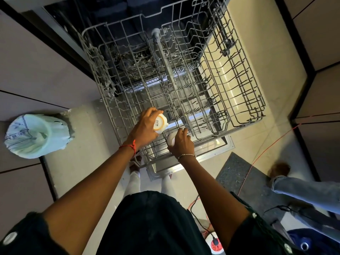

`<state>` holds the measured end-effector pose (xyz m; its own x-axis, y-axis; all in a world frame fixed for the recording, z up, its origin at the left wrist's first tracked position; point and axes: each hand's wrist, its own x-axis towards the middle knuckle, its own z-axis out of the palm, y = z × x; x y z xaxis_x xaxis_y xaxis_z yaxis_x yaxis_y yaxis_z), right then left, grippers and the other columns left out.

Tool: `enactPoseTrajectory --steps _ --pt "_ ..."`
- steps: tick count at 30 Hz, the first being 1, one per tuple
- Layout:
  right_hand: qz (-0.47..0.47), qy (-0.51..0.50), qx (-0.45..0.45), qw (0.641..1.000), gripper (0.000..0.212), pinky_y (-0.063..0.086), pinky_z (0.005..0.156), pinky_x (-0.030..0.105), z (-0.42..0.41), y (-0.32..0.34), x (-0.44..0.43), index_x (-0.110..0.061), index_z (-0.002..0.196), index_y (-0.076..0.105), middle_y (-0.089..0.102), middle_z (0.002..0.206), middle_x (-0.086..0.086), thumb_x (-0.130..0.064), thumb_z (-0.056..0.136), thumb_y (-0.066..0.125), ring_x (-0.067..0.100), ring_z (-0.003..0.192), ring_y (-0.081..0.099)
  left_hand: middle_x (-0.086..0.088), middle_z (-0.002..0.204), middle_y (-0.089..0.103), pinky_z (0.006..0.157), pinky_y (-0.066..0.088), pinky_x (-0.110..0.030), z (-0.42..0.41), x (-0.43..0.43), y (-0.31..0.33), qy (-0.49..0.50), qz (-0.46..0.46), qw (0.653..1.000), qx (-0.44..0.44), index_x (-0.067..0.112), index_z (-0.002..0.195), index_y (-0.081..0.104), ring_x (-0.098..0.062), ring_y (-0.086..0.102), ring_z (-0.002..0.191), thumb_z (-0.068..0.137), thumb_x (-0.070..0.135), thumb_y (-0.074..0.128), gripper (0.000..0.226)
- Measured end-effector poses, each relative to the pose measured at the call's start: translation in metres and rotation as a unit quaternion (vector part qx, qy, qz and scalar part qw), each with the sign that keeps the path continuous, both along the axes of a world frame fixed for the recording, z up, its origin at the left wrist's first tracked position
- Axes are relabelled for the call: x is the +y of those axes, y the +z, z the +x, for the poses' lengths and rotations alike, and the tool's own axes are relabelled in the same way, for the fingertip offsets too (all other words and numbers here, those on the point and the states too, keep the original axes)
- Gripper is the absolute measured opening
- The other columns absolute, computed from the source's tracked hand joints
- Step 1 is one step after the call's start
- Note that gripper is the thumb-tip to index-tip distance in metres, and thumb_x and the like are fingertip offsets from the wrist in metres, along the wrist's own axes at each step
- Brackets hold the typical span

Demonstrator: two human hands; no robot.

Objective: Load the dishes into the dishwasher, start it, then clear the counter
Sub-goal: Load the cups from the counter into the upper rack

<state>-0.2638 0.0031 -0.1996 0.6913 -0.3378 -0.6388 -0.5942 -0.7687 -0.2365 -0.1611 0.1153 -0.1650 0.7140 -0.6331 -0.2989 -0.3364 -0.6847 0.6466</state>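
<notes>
The grey wire dishwasher rack [239, 100] is pulled out over the open dishwasher door [217, 153]. My left hand [145, 126] grips a white cup [160, 123] with an orange ring and lettering on its base, held upside down over the rack's near left corner. Just to its right, my right hand [181, 142] holds a second white cup [172, 138], also at the rack's near edge. Most of that cup is hidden by my fingers.
A bin lined with a pale green bag [36, 135] stands on the floor at left. A dark mat [244, 179] and an orange cable [266, 150] lie at right. Another person's jeans leg [303, 192] is at the right edge. Cabinet fronts flank both sides.
</notes>
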Motion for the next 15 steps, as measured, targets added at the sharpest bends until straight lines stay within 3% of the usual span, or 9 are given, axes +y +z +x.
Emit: enactPoseTrajectory --steps 4,15 --pt "0.027 0.007 -0.013 1.000 0.079 0.046 0.089 0.041 -0.001 0.000 -0.004 -0.004 0.133 0.029 0.025 0.142 0.018 -0.028 0.073 0.074 0.036 0.119 0.046 -0.015 0.126 0.043 0.094 0.035 -0.028 -0.001 0.000 -0.001 0.003 0.000 1.000 0.002 0.004 0.130 0.047 -0.029 0.037 0.122 0.068 -0.001 0.074 0.068" --pt "0.033 0.080 -0.030 0.996 0.053 0.045 0.095 0.040 0.003 -0.001 -0.011 -0.002 0.131 0.038 0.032 0.138 0.019 -0.006 0.083 0.061 0.036 0.125 0.037 -0.014 0.127 0.043 0.089 0.036 -0.026 -0.003 0.003 -0.003 -0.006 0.006 1.000 -0.005 0.004 0.130 0.047 -0.029 0.037 0.122 0.067 -0.004 0.074 0.069"
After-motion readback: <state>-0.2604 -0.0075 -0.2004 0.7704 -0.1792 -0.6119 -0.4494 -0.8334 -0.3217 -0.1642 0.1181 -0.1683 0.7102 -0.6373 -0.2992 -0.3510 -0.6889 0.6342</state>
